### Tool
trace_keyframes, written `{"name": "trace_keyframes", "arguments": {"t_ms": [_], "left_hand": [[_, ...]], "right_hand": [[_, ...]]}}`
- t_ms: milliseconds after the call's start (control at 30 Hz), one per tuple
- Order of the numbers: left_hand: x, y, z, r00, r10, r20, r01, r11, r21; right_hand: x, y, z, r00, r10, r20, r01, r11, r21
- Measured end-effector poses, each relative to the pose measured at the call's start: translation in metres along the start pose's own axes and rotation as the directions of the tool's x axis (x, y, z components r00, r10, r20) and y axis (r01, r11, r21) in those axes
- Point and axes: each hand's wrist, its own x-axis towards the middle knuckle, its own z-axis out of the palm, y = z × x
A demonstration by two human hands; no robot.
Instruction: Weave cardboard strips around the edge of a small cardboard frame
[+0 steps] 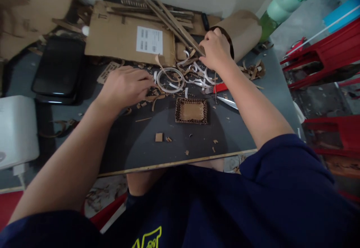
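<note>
My right hand (216, 49) is at the back right, its thumb and fingers closed round the near end of the long cardboard strips (174, 23). Over the scraps left of centre is my left hand (125, 87), fingers bent and pressed together; whatever they pinch, if anything, is hidden. Between the hands lie a white ring of tape (170, 80) and curled paper bits. A small rectangular cardboard tray (192, 111) with corrugated walls rests flat in front. Under my right forearm are red-handled scissors (221, 88) and a silver blade (228, 102).
A labelled cardboard sheet (112, 34) lies at the back, with a brown tube (243, 30) and green bottle (281, 10) to the right. At left are a black case (60, 66) and white device (18, 132). A small cardboard square (159, 137) is near the table's edge.
</note>
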Motion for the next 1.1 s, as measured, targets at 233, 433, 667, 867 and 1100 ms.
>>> {"name": "trace_keyframes", "arguments": {"t_ms": [233,433,667,867,1100], "left_hand": [[0.001,-0.005,0.006,0.993,0.012,-0.117,-0.012,1.000,0.001],[0.003,-0.004,0.012,0.878,-0.343,-0.333,0.202,0.897,-0.392],[0.018,-0.008,0.015,0.733,-0.679,-0.034,0.092,0.149,-0.985],[0.011,0.000,0.006,0.850,-0.524,-0.051,0.053,0.182,-0.982],[0.008,0.010,0.012,0.984,-0.142,0.110,0.134,0.175,-0.975]], "right_hand": [[0.013,-0.009,0.002,0.959,0.269,0.085,-0.262,0.961,-0.084],[-0.018,-0.046,-0.068,0.943,0.310,-0.125,-0.312,0.950,0.002],[-0.099,-0.035,-0.083,0.974,0.141,-0.180,-0.121,0.986,0.117],[-0.120,-0.023,-0.084,0.944,0.272,-0.186,-0.223,0.943,0.249],[-0.107,-0.039,-0.091,0.925,0.334,-0.182,-0.275,0.918,0.285]]}}
